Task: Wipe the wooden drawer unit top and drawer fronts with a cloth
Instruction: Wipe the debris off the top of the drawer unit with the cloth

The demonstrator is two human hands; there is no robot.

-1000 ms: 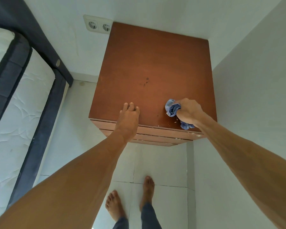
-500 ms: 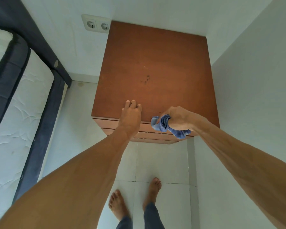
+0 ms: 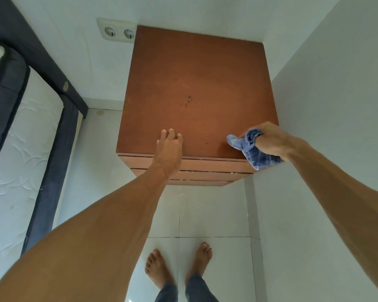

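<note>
A brown wooden drawer unit (image 3: 196,83) stands in the room's corner, seen from above, with a few dark spots near the middle of its top. Its stacked drawer fronts (image 3: 205,168) show as narrow strips below the front edge. My right hand (image 3: 271,140) grips a bunched blue cloth (image 3: 252,152) at the front right corner of the top, and part of the cloth hangs over the edge. My left hand (image 3: 169,149) rests flat on the top near the front edge, fingers straight.
A white wall runs close along the unit's right side. A double wall socket (image 3: 118,31) sits behind the unit's left rear corner. A mattress on a dark bed frame (image 3: 31,131) fills the left. My bare feet (image 3: 179,264) stand on white floor tiles.
My right hand has carried the cloth from the front edge near the middle to the front right corner of the top. The left hand has stayed in place.
</note>
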